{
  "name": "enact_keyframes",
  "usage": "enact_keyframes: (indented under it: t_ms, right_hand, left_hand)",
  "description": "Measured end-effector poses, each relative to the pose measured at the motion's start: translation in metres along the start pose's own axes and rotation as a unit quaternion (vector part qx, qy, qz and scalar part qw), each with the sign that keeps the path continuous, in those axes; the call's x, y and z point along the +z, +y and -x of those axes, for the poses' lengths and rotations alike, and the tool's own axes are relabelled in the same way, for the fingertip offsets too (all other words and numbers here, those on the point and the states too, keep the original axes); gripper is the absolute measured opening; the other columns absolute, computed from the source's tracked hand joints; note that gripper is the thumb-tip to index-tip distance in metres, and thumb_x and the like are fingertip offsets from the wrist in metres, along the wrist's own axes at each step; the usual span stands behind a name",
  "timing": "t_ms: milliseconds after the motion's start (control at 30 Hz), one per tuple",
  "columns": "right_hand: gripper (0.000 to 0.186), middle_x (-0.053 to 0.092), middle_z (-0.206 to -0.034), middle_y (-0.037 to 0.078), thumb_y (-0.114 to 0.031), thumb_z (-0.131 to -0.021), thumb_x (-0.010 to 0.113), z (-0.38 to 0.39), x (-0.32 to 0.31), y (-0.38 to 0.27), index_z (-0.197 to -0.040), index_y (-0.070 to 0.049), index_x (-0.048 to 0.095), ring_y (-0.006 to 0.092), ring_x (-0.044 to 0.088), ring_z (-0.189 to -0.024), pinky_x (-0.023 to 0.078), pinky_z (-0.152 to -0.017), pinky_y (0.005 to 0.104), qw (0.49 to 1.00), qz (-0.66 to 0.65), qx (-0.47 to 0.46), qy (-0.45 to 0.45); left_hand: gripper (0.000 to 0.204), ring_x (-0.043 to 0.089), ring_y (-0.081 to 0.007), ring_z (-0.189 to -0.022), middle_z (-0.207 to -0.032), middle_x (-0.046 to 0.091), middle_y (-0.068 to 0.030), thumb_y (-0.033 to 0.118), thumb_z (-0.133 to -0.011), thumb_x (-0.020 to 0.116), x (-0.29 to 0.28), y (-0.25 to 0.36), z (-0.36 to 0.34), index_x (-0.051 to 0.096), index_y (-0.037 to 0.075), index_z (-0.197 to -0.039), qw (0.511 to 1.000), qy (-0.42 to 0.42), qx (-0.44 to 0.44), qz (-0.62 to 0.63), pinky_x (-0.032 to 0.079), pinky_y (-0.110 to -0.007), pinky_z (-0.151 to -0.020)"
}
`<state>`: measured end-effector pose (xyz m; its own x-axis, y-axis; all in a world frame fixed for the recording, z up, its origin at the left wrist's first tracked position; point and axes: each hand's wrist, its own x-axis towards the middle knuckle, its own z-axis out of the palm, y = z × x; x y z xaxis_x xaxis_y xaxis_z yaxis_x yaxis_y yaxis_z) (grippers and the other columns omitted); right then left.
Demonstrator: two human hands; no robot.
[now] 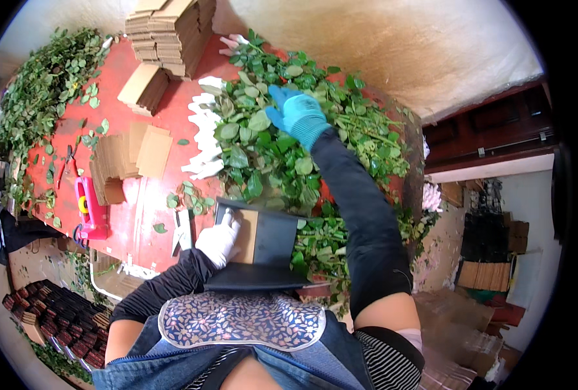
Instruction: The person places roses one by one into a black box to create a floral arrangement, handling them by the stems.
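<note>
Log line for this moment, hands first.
left hand: white-gloved, at cardboard in black tray | right hand: blue-gloved, at leafy stems | nearby: cardboard stack, red table

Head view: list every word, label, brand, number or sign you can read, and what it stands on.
None can be read.
Black tray by the left hand: no lettering shows.
Pink tape dispenser: no legible mark.
Dark stacked packs, lower left: too small to tell.
Boxes, far right: too small and blurred.
</note>
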<state>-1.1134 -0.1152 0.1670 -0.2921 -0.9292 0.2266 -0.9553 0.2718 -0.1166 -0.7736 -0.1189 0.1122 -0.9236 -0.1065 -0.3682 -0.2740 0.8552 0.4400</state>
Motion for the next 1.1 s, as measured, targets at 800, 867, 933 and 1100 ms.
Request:
enact_keyframes:
  t_ms: [800,867,933,1100]
  right_hand:
    - [0.059,0.059,-0.125,0.014,-0.027,-0.081,0.066,0.070,0.020,-0.074,-0.134,-0.006,0.050,0.0313,0.057,-0.113,0.046,-0.094,0.0460,0.971,0.030,-0.161,-0.174]
    - [0.058,0.061,-0.122,0.015,-0.023,-0.086,0.061,0.067,0.039,-0.081,-0.139,-0.005,0.045,0.0313,0.059,-0.113,0.048,-0.091,0.0460,0.932,0.009,-0.156,-0.326]
    - [0.058,0.063,-0.119,0.016,-0.022,-0.086,0.059,0.070,0.055,-0.078,-0.140,-0.005,0.044,0.0323,0.062,-0.107,0.050,-0.087,0.0462,0.932,0.041,-0.157,-0.325]
    - [0.030,0.066,-0.105,0.017,-0.019,-0.087,0.058,0.070,0.025,-0.077,-0.114,-0.009,0.063,0.0338,0.067,-0.094,0.054,-0.077,0.0474,0.879,0.074,-0.211,-0.422]
  left_hand:
    - [0.065,0.066,-0.0347,-0.075,-0.129,0.049,-0.0209,0.025,-0.074,0.076,0.008,0.005,-0.002,0.046,0.004,-0.128,0.999,0.012,-0.031,0.037,0.055,-0.044,-0.062]
    - [0.067,0.066,-0.0348,-0.076,-0.131,0.048,-0.0214,0.025,-0.074,0.076,0.007,0.004,-0.003,0.045,0.004,-0.130,0.999,0.019,-0.019,0.039,0.055,-0.044,-0.063]
    - [0.068,0.066,-0.0349,-0.076,-0.131,0.048,-0.0215,0.025,-0.074,0.077,0.007,0.004,-0.004,0.045,0.004,-0.131,0.999,0.022,-0.023,0.044,0.055,-0.044,-0.063]
    - [0.068,0.066,-0.0342,-0.077,-0.130,0.049,-0.0211,0.024,-0.072,0.078,0.010,0.003,-0.005,0.047,0.003,-0.129,0.998,0.008,-0.030,0.052,0.055,-0.043,-0.063]
